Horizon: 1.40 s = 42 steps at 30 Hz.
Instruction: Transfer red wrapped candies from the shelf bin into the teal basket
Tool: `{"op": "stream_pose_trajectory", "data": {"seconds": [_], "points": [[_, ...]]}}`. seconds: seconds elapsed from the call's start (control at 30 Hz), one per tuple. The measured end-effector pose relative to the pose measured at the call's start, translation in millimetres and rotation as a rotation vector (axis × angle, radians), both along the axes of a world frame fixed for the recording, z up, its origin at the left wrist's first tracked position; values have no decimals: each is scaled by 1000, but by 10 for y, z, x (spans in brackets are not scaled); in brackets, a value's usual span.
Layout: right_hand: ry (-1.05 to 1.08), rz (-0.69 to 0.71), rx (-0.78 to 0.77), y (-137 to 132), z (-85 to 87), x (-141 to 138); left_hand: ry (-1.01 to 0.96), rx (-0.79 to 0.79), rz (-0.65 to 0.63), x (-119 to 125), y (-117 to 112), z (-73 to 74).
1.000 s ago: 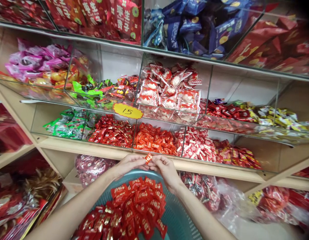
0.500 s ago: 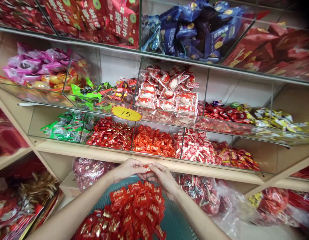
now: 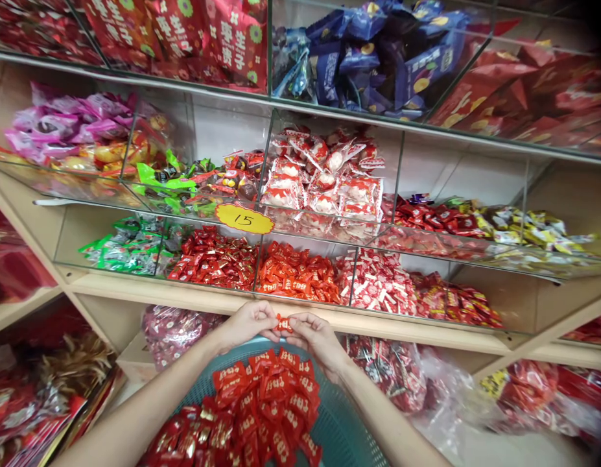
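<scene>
One small red wrapped candy (image 3: pixel 282 323) is pinched between my two hands, stretched level by its ends. My left hand (image 3: pixel 251 324) grips its left end with thumb and fingertips. On the other end, my right hand (image 3: pixel 314 336) is closed in the same kind of pinch. Pale lettering on the wrapper faces me. Both hands are above the far rim of a teal plastic basket (image 3: pixel 346 415). Inside the basket lies a heap of red wrapped candies (image 3: pixel 261 405), some with gold printing.
Ahead stands a wooden shelf (image 3: pixel 193 293) with clear-walled bins of wrapped sweets. Orange-red candies (image 3: pixel 295 275) fill the bin just beyond my hands. A yellow price tag (image 3: pixel 244 219) reads 15. Plastic bags of sweets (image 3: pixel 402 379) sit below the shelf.
Both hands have risen very slightly, and the candy between them now shows more of its lettered face. The heap in the basket looks the same.
</scene>
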State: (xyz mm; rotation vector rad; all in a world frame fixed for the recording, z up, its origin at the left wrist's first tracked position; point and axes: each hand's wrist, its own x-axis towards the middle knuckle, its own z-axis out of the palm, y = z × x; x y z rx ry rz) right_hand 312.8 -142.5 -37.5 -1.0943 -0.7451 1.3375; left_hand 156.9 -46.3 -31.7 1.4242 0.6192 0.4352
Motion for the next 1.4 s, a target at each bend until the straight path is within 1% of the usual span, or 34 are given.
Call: {"op": "stream_pose_trajectory", "data": {"seconds": [0.1, 0.2, 0.33, 0.5, 0.6, 0.73, 0.83, 0.97, 1.07, 1.4], "points": [[6, 11, 5, 5, -8, 17, -8, 8, 1, -14, 15, -12], [-30, -21, 1, 14, -22, 38, 2, -13, 2, -15, 16, -4], [-74, -75, -8, 26, -32, 58, -34, -33, 17, -8, -8, 55], [-112, -115, 29, 38, -35, 66, -45, -42, 42, 11, -43, 119], [-94, -154, 29, 52, -53, 63, -62, -34, 66, 30, -58, 100], [-61, -204, 38, 64, -75, 60, -78, -1, 115, 64, -56, 29], [-107, -197, 75, 51, -67, 59, -69, 7, 137, 91, -45, 3], [-193, -150, 117, 21, -51, 55, -26, 8, 141, 105, -47, 21], [-231, -140, 149, 14, -45, 51, -4, 8, 137, 92, -51, 32], [-255, -146, 137, 12, -18, 78, 0, 3, 40, 40, -6, 18]]}}
